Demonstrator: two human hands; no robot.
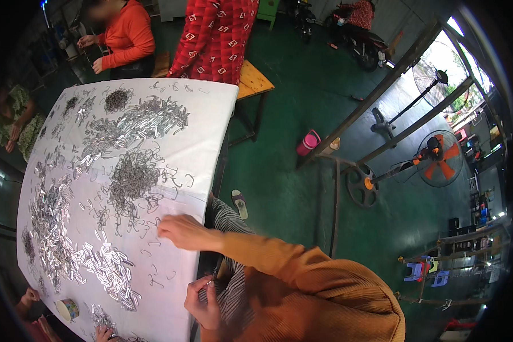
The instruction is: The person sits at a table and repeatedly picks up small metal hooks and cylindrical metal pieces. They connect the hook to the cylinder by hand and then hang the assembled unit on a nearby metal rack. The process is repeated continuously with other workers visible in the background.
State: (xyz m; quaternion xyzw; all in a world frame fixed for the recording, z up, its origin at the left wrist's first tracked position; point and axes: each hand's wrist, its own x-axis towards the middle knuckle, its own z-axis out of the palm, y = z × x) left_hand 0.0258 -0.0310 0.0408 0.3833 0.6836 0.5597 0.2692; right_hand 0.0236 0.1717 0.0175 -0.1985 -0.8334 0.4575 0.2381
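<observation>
My right hand [185, 231], in an orange-brown ribbed sleeve, reaches over the right edge of the white-covered table [179, 279]. Its fingers are bent together with the tips down by loose wire hooks [154, 278]; whatever they pinch is hidden. Lower down, my left hand [204, 308] is raised at the table edge above my lap. A small shiny metal piece [210, 281] shows between its thumb and finger. Beyond my right hand lies a tangled heap of dark curved wire hooks [134, 176]. Short silvery metal strips [111, 271] are piled to the left of my hands.
More strips [154, 117] and hooks [117, 100] cover the far table. A paper tub [67, 309] stands at the lower left. Other people sit or stand around, one in orange [132, 34]. A sandal [239, 203], pink bucket [308, 142] and orange-bladed fan [439, 157] are on the right.
</observation>
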